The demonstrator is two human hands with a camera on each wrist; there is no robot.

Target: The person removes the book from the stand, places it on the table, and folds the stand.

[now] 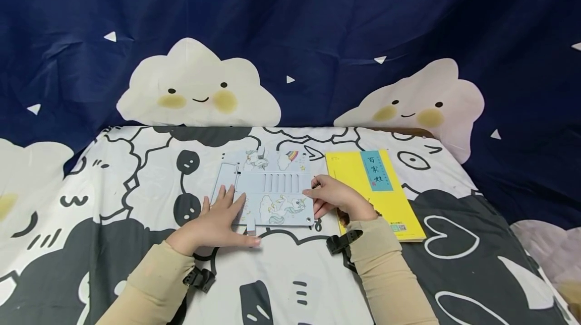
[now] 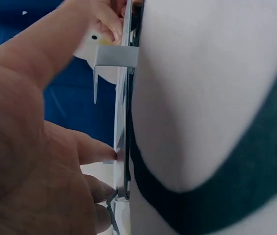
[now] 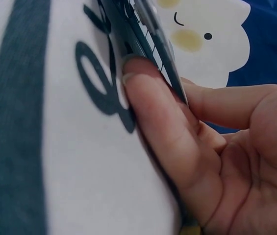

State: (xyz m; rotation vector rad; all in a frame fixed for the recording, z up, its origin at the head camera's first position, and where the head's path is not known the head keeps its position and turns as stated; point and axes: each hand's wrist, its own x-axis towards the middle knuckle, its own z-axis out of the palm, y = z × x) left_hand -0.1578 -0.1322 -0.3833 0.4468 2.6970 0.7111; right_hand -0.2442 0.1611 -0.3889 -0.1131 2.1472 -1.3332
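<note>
A pale blue metal book stand (image 1: 283, 209) with unicorn and rainbow prints lies flat on the cloth. Slots run across its middle, and a bent metal clip (image 1: 251, 225) juts from its near edge. My left hand (image 1: 218, 221) is spread over the stand's left part, fingertips touching its surface, thumb stretched out near the clip. At the right edge my right hand (image 1: 338, 196) pinches the stand, thumb on top. The right wrist view shows the fingers (image 3: 158, 117) tucked under that edge, which tilts slightly off the cloth there.
A yellow book (image 1: 363, 204) with a blue title label lies just right of the stand, partly behind my right forearm. The table is covered by a black-and-white cartoon cloth (image 1: 299, 264). Behind it hangs a navy curtain (image 1: 313, 27) with cloud faces.
</note>
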